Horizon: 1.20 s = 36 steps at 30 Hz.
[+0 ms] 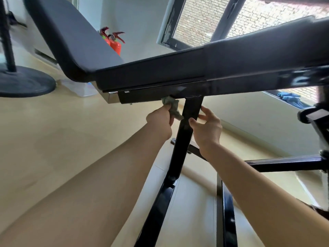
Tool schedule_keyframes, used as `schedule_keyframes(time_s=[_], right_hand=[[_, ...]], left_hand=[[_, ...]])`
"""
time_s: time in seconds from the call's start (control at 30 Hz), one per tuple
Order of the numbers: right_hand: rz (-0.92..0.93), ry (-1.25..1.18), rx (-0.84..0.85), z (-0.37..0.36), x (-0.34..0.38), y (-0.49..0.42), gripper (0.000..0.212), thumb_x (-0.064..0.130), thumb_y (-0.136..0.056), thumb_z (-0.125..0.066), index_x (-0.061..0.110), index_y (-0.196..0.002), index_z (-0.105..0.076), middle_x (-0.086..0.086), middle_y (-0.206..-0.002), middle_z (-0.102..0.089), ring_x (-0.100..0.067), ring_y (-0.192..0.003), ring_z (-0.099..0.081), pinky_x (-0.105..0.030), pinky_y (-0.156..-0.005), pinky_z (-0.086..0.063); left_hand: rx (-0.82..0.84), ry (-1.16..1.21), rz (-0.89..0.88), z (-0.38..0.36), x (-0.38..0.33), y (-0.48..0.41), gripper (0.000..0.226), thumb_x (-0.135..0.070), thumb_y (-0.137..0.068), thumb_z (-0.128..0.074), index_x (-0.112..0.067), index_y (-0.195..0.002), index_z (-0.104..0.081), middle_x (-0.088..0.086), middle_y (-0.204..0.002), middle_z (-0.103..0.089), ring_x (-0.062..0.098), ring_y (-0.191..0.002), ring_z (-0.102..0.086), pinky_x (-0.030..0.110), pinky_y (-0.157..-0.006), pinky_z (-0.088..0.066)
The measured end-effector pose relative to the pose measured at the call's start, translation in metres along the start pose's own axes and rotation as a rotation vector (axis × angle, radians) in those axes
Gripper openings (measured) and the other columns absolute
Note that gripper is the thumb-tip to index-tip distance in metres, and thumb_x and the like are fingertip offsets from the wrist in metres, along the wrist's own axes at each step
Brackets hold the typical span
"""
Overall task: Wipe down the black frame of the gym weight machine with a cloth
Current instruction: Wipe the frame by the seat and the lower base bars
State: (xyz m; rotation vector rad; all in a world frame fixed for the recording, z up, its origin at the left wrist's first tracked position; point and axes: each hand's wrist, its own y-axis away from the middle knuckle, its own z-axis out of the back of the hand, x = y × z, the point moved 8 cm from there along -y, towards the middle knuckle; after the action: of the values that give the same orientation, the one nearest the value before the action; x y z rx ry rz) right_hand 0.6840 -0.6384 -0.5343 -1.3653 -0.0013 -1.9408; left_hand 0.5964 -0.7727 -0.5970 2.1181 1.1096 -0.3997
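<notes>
Black frame: glossy steel rails climbed from six o'clock on the floor to an upright post, which met the beam beneath the seat pad near the centre.
Cloth: small, pale green and bunched, it was pressed up into the corner where post and beam joined, just at eleven o'clock from the post's top.
Left hand: its fingers were clamped on the lower end of the cloth, knuckles just under the beam.
Right hand: thumb lay on the post's front face and fingers curled round its far side, a light steadying hold just below the joint.
Stage, as I judged it: the joint was being worked, while the long rails below showed no sign either way.
Risk, the cloth: so little of it stood above the fingers that a hard push could drag bare knuckles along the beam's lower edge, or over the small bolt at nine o'clock from the cloth.
Risk, the gloss: the bare right hand on the post would likely leave prints on paint meant to be wiped.
Risk, coverage: a wadded cloth touches a narrow patch, so the post's back face could be missed.
Risk, the grip: the trailing end hung loose beside the post and might snag or slip free.
Around: two red fire extinguishers stood at eleven o'clock, beyond the backrest.
</notes>
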Motion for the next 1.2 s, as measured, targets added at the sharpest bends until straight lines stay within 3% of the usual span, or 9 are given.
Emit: schedule_keyframes(time_s=[0.1,0.27,0.43,0.73,0.8,0.9,0.97,1.07,1.2], right_hand=[[0.034,0.017,-0.019,-0.002,-0.003,0.002,0.059,0.015,-0.089,-0.074,0.033,-0.141,-0.056,0.006,-0.119,-0.070,0.007,-0.076,-0.063,-0.023,-0.093,-0.051],[0.066,0.089,-0.080,-0.001,-0.007,-0.002,0.051,0.015,-0.093,-0.067,0.036,-0.140,-0.058,0.007,-0.113,-0.074,0.012,-0.069,-0.058,-0.014,-0.084,-0.044],[0.056,0.109,-0.096,-0.001,-0.011,-0.009,0.048,0.015,-0.095,-0.062,0.039,-0.136,-0.060,0.007,-0.110,-0.075,-0.002,-0.083,-0.062,-0.016,-0.082,-0.039],[0.070,0.078,-0.085,-0.002,-0.018,-0.013,0.047,0.016,-0.094,-0.063,0.040,-0.134,-0.061,0.009,-0.114,-0.075,0.001,-0.084,-0.061,-0.013,-0.080,-0.038],[0.077,0.089,-0.080,-0.003,-0.018,-0.014,0.047,0.015,-0.095,-0.063,0.040,-0.134,-0.061,0.008,-0.116,-0.074,0.006,-0.078,-0.059,-0.004,-0.071,-0.037],[0.079,0.083,-0.067,-0.003,-0.021,-0.015,0.046,0.013,-0.095,-0.064,0.038,-0.134,-0.061,0.008,-0.117,-0.074,0.017,-0.070,-0.054,0.011,-0.063,-0.029],[0.075,0.063,-0.054,-0.002,-0.021,-0.016,0.045,0.014,-0.095,-0.064,0.037,-0.134,-0.062,0.007,-0.115,-0.074,0.016,-0.071,-0.056,0.009,-0.065,-0.031],[0.066,0.026,-0.034,-0.001,-0.020,-0.017,0.045,0.014,-0.095,-0.064,0.038,-0.134,-0.062,0.008,-0.112,-0.074,0.001,-0.082,-0.064,-0.009,-0.077,-0.042],[0.061,0.007,-0.002,0.000,-0.019,-0.017,0.046,0.015,-0.094,-0.066,0.037,-0.135,-0.062,0.010,-0.112,-0.073,0.011,-0.080,-0.060,0.006,-0.058,-0.034]], left_hand=[[0.125,0.166,0.039,-0.017,0.006,-0.004,0.029,-0.016,-0.094,-0.071,-0.003,-0.119,-0.064,0.017,-0.114,-0.070,0.022,-0.089,-0.072,0.033,-0.088,-0.061],[0.176,0.331,0.029,-0.019,0.002,-0.011,0.027,-0.007,-0.094,-0.069,0.001,-0.120,-0.064,0.019,-0.119,-0.070,0.022,-0.088,-0.071,0.029,-0.087,-0.061],[0.108,0.411,-0.030,0.016,-0.016,-0.025,0.031,-0.008,-0.097,-0.066,-0.001,-0.127,-0.062,0.016,-0.124,-0.067,0.022,-0.112,-0.068,0.027,-0.096,-0.056],[-0.145,0.410,-0.377,0.077,-0.064,-0.054,0.034,0.007,-0.093,-0.061,-0.008,-0.123,-0.063,0.012,-0.127,-0.066,0.024,-0.109,-0.064,0.027,-0.092,-0.056],[-0.126,0.343,-0.460,0.070,-0.070,-0.055,0.038,0.010,-0.094,-0.058,-0.011,-0.126,-0.062,0.006,-0.118,-0.068,0.026,-0.109,-0.061,0.028,-0.088,-0.053],[-0.100,-0.063,-0.597,0.050,-0.068,-0.047,0.048,0.006,-0.097,-0.053,-0.011,-0.143,-0.053,0.001,-0.118,-0.061,0.022,-0.104,-0.057,0.027,-0.092,-0.046],[-0.079,-0.262,-0.647,0.037,-0.058,-0.037,0.064,0.010,-0.093,-0.052,-0.017,-0.151,-0.045,0.003,-0.134,-0.058,0.029,-0.115,-0.059,0.030,-0.098,-0.047],[-0.003,-0.392,-0.705,0.021,-0.046,-0.024,0.072,0.015,-0.090,-0.051,-0.018,-0.153,-0.040,0.008,-0.145,-0.052,0.023,-0.128,-0.054,0.040,-0.110,-0.045],[0.079,-0.511,-0.765,0.005,-0.037,-0.009,0.069,0.015,-0.091,-0.053,-0.015,-0.151,-0.042,0.005,-0.152,-0.044,0.020,-0.129,-0.053,0.037,-0.110,-0.044]])
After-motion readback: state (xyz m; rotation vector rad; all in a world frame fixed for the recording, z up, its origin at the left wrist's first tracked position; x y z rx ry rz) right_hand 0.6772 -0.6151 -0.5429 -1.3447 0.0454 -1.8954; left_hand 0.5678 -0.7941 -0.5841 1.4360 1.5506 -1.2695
